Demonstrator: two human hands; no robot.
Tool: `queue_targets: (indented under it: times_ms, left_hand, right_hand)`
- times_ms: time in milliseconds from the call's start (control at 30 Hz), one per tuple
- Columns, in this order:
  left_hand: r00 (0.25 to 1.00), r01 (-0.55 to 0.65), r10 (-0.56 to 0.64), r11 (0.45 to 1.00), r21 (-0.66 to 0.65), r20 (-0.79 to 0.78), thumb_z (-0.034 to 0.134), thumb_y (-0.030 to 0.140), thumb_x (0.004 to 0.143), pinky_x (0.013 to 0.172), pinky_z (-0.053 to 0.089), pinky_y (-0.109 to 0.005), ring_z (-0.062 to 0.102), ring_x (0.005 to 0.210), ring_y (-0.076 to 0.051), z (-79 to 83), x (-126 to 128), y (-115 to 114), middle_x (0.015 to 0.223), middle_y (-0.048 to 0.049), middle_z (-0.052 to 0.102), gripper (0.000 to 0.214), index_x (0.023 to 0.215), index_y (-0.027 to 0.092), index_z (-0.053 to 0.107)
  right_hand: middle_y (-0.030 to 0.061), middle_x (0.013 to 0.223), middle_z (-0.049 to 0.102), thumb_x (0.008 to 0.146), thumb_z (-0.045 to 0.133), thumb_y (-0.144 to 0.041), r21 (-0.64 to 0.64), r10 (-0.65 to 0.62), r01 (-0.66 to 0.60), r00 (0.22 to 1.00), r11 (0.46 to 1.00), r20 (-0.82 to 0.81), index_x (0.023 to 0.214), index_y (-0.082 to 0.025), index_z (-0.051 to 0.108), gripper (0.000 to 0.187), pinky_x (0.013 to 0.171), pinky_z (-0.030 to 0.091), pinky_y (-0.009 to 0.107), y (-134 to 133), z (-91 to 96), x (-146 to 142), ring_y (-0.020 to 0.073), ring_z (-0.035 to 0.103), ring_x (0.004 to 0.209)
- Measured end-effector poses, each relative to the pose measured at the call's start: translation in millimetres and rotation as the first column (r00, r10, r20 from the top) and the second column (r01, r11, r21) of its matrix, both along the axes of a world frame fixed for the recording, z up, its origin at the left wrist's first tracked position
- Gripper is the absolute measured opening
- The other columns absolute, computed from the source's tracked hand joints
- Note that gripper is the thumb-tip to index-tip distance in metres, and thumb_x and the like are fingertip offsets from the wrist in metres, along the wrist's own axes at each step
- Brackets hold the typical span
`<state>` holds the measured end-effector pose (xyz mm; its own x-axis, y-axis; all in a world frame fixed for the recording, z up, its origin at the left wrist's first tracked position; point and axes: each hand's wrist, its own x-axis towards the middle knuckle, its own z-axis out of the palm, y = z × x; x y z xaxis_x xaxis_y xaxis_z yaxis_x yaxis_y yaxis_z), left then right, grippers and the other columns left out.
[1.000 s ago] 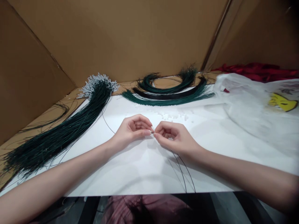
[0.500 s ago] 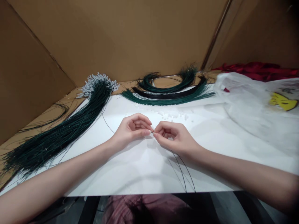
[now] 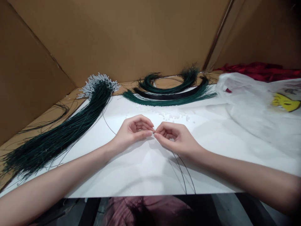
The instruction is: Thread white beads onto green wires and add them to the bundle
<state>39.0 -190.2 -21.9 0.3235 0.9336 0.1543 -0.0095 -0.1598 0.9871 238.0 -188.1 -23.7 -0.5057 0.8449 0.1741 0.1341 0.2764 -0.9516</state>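
Note:
Over the middle of a white sheet [image 3: 141, 169] my two hands meet fingertip to fingertip. My left hand [image 3: 133, 131] is closed in a pinch on something too small to name. My right hand [image 3: 175, 138] pinches the end of a thin dark wire [image 3: 182, 171] that trails back under its wrist to the near edge. Small white beads [image 3: 172, 116] lie scattered just beyond my fingers.
A long bundle of dark green wires with white tips [image 3: 70, 125] lies at the left. Curved green and black wire bundles [image 3: 169, 92] sit at the back. A white plastic bag [image 3: 256, 110] and red cloth [image 3: 258, 69] are at the right. Cardboard walls [image 3: 122, 37] enclose the place.

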Motion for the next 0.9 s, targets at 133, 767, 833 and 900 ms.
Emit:
queue_targets:
  times_ms: [133,767,833,900]
  left_hand:
    - [0.997,-0.038,0.044,0.994,0.098,-0.059,0.077,0.021,0.078,0.075,0.051,-0.020,0.065,0.082,-0.011,1.6,1.4,-2.5,0.088,-0.0024,0.069,0.018,0.092,0.016,0.067]
    - [0.976,-0.048,0.102,0.963,0.264,-0.194,0.069,0.022,0.086,0.080,0.048,-0.024,0.061,0.085,-0.012,1.0,2.7,-8.0,0.092,-0.0020,0.065,0.011,0.096,0.019,0.066]
    - [0.972,-0.053,0.119,0.952,0.303,-0.204,0.068,0.020,0.086,0.081,0.047,-0.025,0.060,0.085,-0.013,1.0,2.9,-8.3,0.093,-0.0020,0.064,0.012,0.097,0.019,0.065]
    - [0.970,-0.057,0.132,0.940,0.335,-0.205,0.068,0.019,0.086,0.081,0.047,-0.025,0.060,0.085,-0.013,1.1,2.6,-8.2,0.093,-0.0019,0.063,0.013,0.098,0.020,0.064]
  right_hand:
    - [0.0006,0.069,0.058,0.081,0.068,-0.027,-0.025,-0.041,0.041,0.999,0.999,-0.001,0.080,-0.016,0.063,0.013,0.055,0.039,0.025,3.7,-1.9,0.7,0.0114,0.051,0.061]
    - [-0.0025,0.062,0.055,0.081,0.069,-0.029,-0.045,-0.025,0.025,1.000,0.999,0.003,0.086,-0.017,0.063,0.014,0.053,0.038,0.025,6.7,-3.5,2.4,0.0111,0.051,0.055]
    - [-0.0029,0.062,0.054,0.081,0.069,-0.028,-0.053,-0.012,0.012,1.000,0.999,-0.003,0.085,-0.017,0.062,0.014,0.053,0.038,0.024,6.6,-4.1,2.5,0.0105,0.049,0.055]
    - [-0.0030,0.062,0.054,0.081,0.069,-0.029,-0.060,-0.007,0.006,1.000,0.998,-0.007,0.082,-0.017,0.061,0.014,0.053,0.038,0.024,6.7,-4.5,2.5,0.0102,0.049,0.055]
